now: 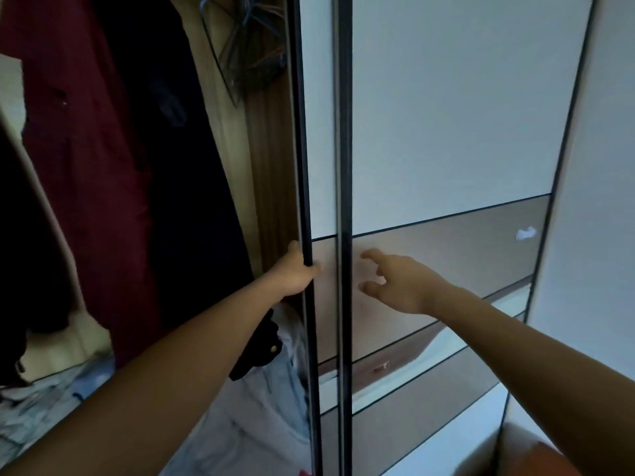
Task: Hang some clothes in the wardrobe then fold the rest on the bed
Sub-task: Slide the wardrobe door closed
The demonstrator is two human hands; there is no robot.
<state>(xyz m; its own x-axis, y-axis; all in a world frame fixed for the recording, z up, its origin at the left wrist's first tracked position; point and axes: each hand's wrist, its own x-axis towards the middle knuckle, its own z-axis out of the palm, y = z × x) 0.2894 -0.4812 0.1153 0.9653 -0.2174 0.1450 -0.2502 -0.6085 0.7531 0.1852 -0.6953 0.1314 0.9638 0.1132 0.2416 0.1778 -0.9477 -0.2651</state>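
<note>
Both arms out: left hand point(296, 273) grips sliding door edge point(307, 187), right hand point(395, 281) fingers spread w/ nothing held.

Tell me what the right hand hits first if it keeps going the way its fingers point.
Most likely the brown panel of the sliding door, close to its dark edge strip. The right hand, open, aims forward and slightly left at it; depth is unclear.
</note>
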